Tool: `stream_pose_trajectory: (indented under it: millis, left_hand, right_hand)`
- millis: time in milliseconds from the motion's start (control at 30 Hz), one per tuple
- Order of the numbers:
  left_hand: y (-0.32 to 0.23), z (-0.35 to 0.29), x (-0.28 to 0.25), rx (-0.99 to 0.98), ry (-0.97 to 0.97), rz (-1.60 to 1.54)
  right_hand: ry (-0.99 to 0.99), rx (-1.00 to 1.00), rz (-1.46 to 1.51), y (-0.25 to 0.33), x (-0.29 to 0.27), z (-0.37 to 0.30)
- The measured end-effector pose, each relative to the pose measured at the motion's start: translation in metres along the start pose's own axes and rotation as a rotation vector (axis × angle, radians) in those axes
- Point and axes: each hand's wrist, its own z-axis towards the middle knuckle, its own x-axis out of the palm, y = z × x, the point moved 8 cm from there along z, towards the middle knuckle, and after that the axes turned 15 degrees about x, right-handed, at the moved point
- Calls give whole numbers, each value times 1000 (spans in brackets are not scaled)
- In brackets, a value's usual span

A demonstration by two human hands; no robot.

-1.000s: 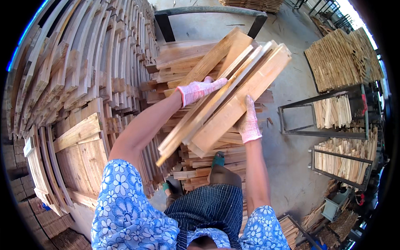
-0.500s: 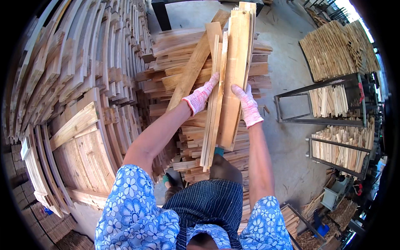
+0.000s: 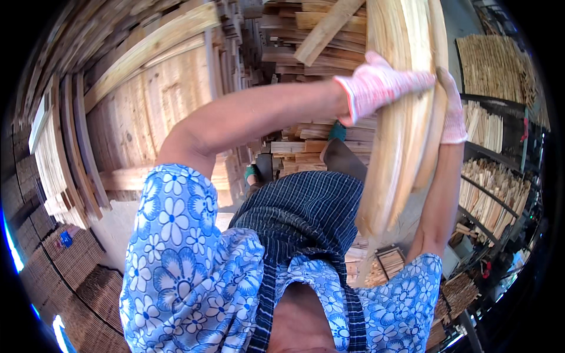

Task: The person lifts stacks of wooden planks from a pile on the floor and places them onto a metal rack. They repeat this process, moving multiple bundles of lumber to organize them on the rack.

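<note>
Blue-and-white floral sleeves (image 3: 173, 247) cover my upper arms along the bottom of the frame, with my dark striped apron (image 3: 300, 203) between them. Right of centre, I hold a bundle of pale boards (image 3: 393, 147) tilted slightly from upright, a little blurred, reaching from the top edge to below the middle. My gloved left hand (image 3: 379, 85) lies across its front face, fingers pointing right; my gloved right hand (image 3: 452, 112) grips its right edge. Below, near the centre, one green shoe (image 3: 337, 131) shows beside stacked boards. Beyond, at top centre, a loose plank (image 3: 326, 32) lies slantwise over a pile of boards (image 3: 279, 38). A plank panel (image 3: 153, 100) fills the upper left. Farther off, at upper right, stands a broad wood stack (image 3: 494, 70).
</note>
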Motion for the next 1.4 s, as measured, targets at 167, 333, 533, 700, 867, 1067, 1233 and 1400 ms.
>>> stream_pose_trajectory:
  millis: [167,333,533,700,867,1067,1233,1400]
  left_hand:
    - [-11,-142,-32,-11,-1,-305]
    - [44,-247,-58,160,-131,-514]
    - [47,-307,-151,370,-381,-453]
    - [19,-336,-266,58,-452,-167]
    - [20,-334,-415,74,-552,189]
    - [44,-335,-571,-147,-633,662]
    - [72,-330,-611,-304,-556,911]
    - [93,-327,-641,-364,-723,1094]
  right_hand:
    - [180,191,-43,-48,81,-60]
    - [430,400,-92,-107,222,-120]
    - [391,266,-282,-151,277,-93]
    - [456,249,-266,-171,355,-50]
    - [294,106,-386,-230,400,12]
    - [-42,-209,-762,-242,424,23]
    - [-514,-421,-1577,-213,466,-18]
    - [-567,-431,-1570,-225,482,-22]
